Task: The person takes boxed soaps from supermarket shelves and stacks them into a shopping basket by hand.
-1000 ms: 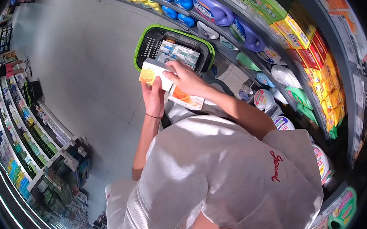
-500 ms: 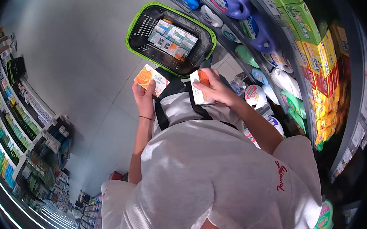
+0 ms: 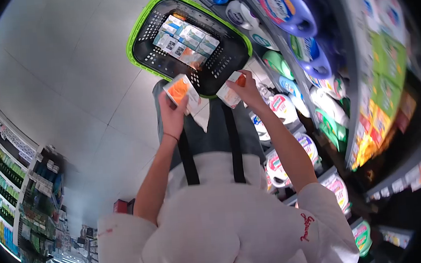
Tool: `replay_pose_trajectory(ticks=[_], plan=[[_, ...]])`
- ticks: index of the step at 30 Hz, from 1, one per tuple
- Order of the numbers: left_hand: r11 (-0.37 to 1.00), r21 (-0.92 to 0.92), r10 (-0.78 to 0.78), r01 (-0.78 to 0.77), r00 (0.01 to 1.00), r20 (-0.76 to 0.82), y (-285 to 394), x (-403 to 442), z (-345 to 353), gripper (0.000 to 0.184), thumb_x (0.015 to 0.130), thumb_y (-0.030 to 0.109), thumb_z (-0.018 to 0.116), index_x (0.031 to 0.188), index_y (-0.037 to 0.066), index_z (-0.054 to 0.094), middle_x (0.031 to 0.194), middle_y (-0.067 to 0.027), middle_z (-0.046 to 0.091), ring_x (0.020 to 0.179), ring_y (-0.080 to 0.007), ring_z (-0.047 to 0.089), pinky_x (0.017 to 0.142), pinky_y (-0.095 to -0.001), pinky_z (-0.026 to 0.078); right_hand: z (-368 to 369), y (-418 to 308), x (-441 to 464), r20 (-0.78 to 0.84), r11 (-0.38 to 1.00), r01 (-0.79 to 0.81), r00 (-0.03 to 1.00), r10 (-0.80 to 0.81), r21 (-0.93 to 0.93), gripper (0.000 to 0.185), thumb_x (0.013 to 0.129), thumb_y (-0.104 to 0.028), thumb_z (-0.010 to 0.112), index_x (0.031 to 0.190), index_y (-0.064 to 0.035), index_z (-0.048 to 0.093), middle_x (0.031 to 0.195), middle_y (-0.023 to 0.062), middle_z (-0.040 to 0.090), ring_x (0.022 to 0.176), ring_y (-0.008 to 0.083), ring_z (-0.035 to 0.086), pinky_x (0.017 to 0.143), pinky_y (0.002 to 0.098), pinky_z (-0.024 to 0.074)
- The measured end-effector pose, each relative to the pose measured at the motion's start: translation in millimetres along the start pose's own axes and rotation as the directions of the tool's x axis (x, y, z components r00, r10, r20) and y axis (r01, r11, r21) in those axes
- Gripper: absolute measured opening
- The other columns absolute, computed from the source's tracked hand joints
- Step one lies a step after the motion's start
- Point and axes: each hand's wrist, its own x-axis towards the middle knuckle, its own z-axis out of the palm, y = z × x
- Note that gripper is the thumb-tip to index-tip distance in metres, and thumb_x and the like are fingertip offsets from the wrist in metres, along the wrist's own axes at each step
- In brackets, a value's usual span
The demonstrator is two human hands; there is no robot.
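Note:
My left hand is closed around a white box with an orange print, thumb on its face. It hovers by the near left edge of a black basket with a green rim. My right hand grips a second white box, with an orange patch partly under the fingers, close to the basket's near right corner. Inside the basket lies a block of several small boxes, white, green and orange, packed side by side. The lettering on the boxes is too small to read.
On my right, shelves hold several detergent bottles, among them a large purple bottle and a green bottle. Green cartons and yellow packets stand farther right. Pale floor tiles stretch to the left, toward stocked shelves.
Both hands have moved forward with their boxes, closer to the basket. The right-hand box has tilted. My view has shifted, so the basket appears larger and higher.

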Motion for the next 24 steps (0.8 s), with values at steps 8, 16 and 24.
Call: replay_pose_trajectory(ticks=[8, 16, 24], plan=[[0.955, -0.049, -0.298, 0.294, 0.941, -0.160, -78.2, -4.2, 20.7, 0.053, 0.084, -0.002, 0.059, 0.127, 0.000, 0.028, 0.120, -0.0136, 0.050, 0.113, -0.0195, 0.050, 0.097, -0.0322, 0.041, 135.5, 111.2, 239.4, -0.009, 0.869, -0.153, 0.986, 0.169, -0.471, 0.085, 0.066, -0.055, 0.072, 0.132, -0.0144, 0.038, 0.125, 0.0345, 0.037, 0.108, 0.0442, 0.052, 0.092, 0.0429, 0.0450], [0.928, -0.085, -0.373, 0.364, 0.898, -0.235, -106.8, 7.8, 13.7, 0.059, 0.080, -0.001, 0.065, 0.127, 0.001, 0.028, 0.122, -0.0128, 0.046, 0.116, -0.0196, 0.048, 0.098, -0.0337, 0.040, 192.0, 187.5, 306.7, -0.016, 0.839, -0.218, 0.970, 0.243, -0.499, 0.078, 0.070, -0.047, 0.068, 0.132, -0.0119, 0.036, 0.130, 0.0273, 0.036, 0.112, 0.0422, 0.049, 0.093, 0.0431, 0.0440], [0.924, -0.079, -0.381, 0.373, 0.907, -0.177, -109.5, 27.3, 20.9, 0.060, 0.082, -0.005, 0.061, 0.129, 0.001, 0.025, 0.123, -0.0115, 0.043, 0.118, -0.0185, 0.045, 0.100, -0.0343, 0.038, 207.6, 186.5, 307.4, -0.060, 0.776, -0.238, 0.966, 0.251, -0.584, 0.069, 0.076, -0.039, 0.064, 0.134, -0.0161, 0.034, 0.136, 0.0204, 0.037, 0.120, 0.0412, 0.043, 0.101, 0.0439, 0.0368]])
